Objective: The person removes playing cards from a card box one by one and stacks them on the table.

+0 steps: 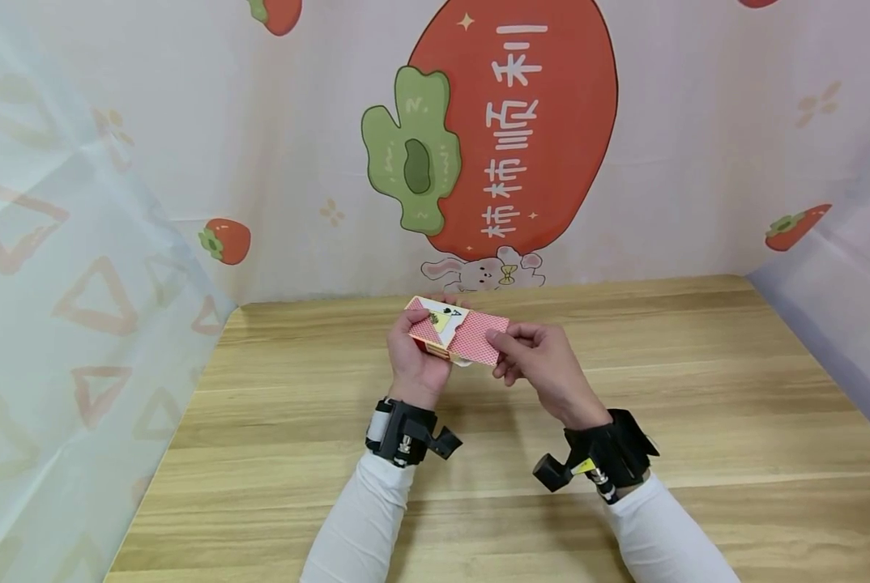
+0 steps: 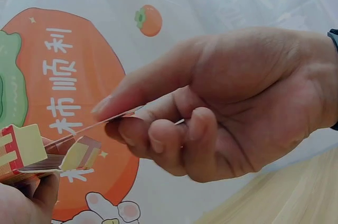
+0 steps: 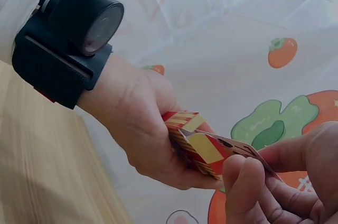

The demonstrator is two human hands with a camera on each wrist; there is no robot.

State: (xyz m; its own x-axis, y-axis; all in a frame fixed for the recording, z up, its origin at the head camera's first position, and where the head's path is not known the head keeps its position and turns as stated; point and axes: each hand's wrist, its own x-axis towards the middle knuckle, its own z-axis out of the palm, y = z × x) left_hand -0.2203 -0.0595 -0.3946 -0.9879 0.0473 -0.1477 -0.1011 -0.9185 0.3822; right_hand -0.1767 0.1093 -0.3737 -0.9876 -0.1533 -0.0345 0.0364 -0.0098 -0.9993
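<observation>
My left hand (image 1: 415,368) grips a playing-card box (image 1: 437,322), its thumb on top. The box is red, white and yellow, printed with an ace; in the left wrist view the box (image 2: 26,152) has its end flap up at the side facing the right hand. From that end sticks out a playing card (image 1: 481,335) with a red patterned back. My right hand (image 1: 548,368) pinches the card's outer edge between thumb and fingers. Seen from the right wrist, the card (image 3: 240,149) shows dark marks on its underside. How far it reaches inside the box is hidden.
Both hands are above the wooden table (image 1: 275,429), near its far edge. A white cloth backdrop (image 1: 318,146) with a large printed persimmon (image 1: 573,121) stands behind it. Cloth walls also rise at left and right. Each wrist wears a black camera mount (image 1: 610,449).
</observation>
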